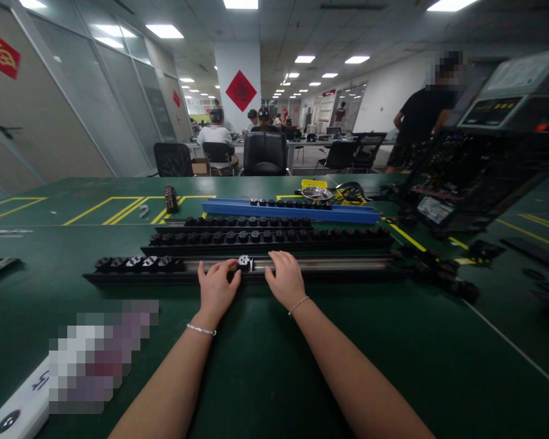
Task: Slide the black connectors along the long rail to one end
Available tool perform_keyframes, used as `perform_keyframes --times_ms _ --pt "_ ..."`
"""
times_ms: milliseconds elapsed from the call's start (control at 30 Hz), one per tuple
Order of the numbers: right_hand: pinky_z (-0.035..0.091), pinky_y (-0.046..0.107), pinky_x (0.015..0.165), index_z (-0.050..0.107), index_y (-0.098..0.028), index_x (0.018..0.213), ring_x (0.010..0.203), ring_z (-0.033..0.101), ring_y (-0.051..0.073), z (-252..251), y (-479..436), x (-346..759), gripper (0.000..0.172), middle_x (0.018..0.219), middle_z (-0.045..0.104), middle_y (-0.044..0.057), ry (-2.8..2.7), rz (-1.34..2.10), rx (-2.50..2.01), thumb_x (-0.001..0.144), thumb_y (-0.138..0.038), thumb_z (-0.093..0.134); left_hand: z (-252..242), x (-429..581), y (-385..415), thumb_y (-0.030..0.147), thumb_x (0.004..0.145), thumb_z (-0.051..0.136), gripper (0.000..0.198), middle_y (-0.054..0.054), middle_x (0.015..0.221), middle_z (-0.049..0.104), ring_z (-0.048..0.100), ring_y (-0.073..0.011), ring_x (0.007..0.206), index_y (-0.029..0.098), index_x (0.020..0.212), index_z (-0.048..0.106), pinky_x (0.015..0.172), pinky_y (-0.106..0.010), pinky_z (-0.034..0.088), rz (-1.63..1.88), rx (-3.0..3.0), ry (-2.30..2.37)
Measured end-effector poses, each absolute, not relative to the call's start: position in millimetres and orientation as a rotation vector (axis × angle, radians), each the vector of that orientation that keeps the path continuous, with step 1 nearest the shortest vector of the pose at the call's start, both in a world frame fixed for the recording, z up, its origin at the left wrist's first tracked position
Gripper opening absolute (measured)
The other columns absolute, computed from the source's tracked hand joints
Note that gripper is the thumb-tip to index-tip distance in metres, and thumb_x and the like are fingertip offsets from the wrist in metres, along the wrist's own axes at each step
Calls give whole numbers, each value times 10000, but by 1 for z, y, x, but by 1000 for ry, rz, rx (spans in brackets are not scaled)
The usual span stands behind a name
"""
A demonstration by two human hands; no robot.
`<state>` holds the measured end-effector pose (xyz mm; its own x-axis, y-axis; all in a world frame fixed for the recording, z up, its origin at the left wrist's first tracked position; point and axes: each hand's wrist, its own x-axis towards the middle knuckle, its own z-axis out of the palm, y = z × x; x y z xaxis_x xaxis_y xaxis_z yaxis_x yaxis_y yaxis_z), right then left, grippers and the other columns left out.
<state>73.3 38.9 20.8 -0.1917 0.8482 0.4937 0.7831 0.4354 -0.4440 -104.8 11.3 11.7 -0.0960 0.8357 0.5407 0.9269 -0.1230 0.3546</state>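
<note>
Small black-and-white block (244, 263) sits in the long black metal-lined channel (348, 277) on the green worktop (256, 360). Left hand (216, 288): at the block, grip closure indeterminable. Right hand (287, 281): over the channel, grip released.

Beyond the green table (348, 353) I see a black leather chair (265, 152), a red diamond-shaped decoration (241, 91) on a white pillar (226, 58), and, at right, a standing person (421, 119) in a dark T-shirt.

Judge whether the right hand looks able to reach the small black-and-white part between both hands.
Probably yes: no obstacle shows between the right hand and the part; the left hand is opposite.
</note>
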Motion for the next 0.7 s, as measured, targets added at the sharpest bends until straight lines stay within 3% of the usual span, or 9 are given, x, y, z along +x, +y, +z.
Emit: perform_keyframes --times_ms 333,700 --pt "339 365 1011 585 -123 1193 1141 483 227 23 40 53 435 1196 613 108 -2024 205 -1406 814 -329 530 12 -101 10 314 830 526 222 -21 976 715 620 -208 972 249 1025 611 1118 -560 86 -1003 -2098 -1909" --pt "242 417 1039 599 -180 1136 1146 476 237 27 37 39 400 1181 621 88 -1949 208 -1524 796 -387 557 10 -101 10 290 829 514 260 -31 1066 688 566 -221 1093 277 1076 595 1113 -589 68 -934 -2191 -1865"
